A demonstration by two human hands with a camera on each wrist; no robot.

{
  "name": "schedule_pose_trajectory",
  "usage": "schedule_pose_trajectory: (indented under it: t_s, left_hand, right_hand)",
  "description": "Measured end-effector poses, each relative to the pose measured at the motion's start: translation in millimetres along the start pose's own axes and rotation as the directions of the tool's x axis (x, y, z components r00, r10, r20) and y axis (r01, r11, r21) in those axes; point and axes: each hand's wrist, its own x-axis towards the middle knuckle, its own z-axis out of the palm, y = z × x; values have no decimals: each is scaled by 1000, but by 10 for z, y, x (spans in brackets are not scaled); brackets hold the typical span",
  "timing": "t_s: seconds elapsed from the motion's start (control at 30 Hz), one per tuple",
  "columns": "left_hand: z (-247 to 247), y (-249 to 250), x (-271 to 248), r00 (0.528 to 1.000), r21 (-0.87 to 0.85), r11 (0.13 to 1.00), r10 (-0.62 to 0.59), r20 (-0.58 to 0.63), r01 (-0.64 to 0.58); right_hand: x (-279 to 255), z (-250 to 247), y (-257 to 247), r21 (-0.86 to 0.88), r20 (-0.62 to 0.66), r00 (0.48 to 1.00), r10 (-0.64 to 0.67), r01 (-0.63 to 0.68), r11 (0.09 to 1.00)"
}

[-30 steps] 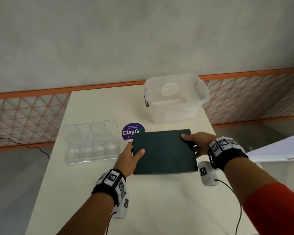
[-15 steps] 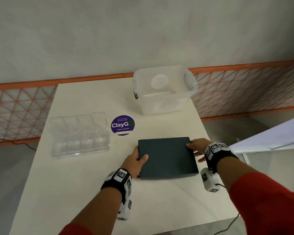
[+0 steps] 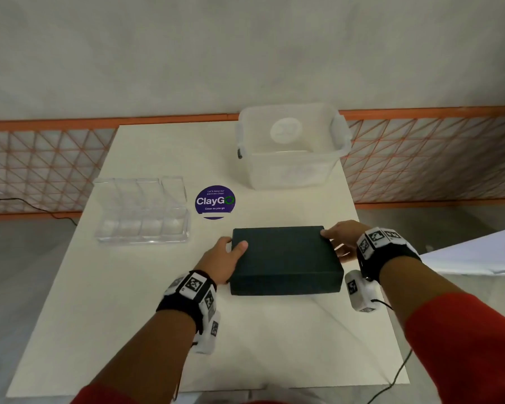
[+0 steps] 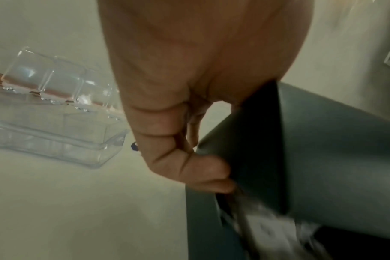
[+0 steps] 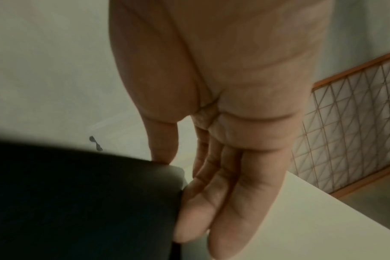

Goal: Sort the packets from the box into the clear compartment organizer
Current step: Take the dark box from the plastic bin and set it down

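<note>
Presently the dark box (image 3: 285, 259) sits flat on the bench (image 3: 146, 310), lid on, long axis running left to right across the person's front. Left hand (image 3: 220, 262) grips its left end, thumb on top, fingers (image 4: 203, 173) curled at the lid's lower edge, where the left wrist view shows a gap and something pale inside. Right hand (image 3: 343, 240) holds the right end, thumb on the top corner, fingers (image 5: 214, 202) laid nearly straight against the side. Clear compartment organizer (image 3: 142, 211) stands well apart, to the left.

Likely risk: lifting the lid unevenly could drag the base up and spill packets.
</note>
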Motion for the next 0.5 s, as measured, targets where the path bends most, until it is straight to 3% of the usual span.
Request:
schedule_pose_trajectory:
  t_s: [0.17, 0.27, 0.4, 0.5]
  left_hand:
    - [-379, 191, 39, 996, -313, 946, -75, 43, 85]
    - [-541, 289, 106, 1000, -419, 908, -22, 7, 23]
    - [-565, 361, 182, 999, -458, 888, 42, -23, -48]
    - [-516, 309, 236, 987, -322, 933, 145, -63, -158]
  right_hand:
    - [6, -93, -115, 107, -22, 1000, -22, 25, 994]
    - [12, -159, -136, 266, -19, 1000, -21, 26, 964]
    - [32, -204, -218, 303, -35, 996, -78, 85, 949]
    - [70, -195, -276, 262, -34, 994, -105, 110, 959]
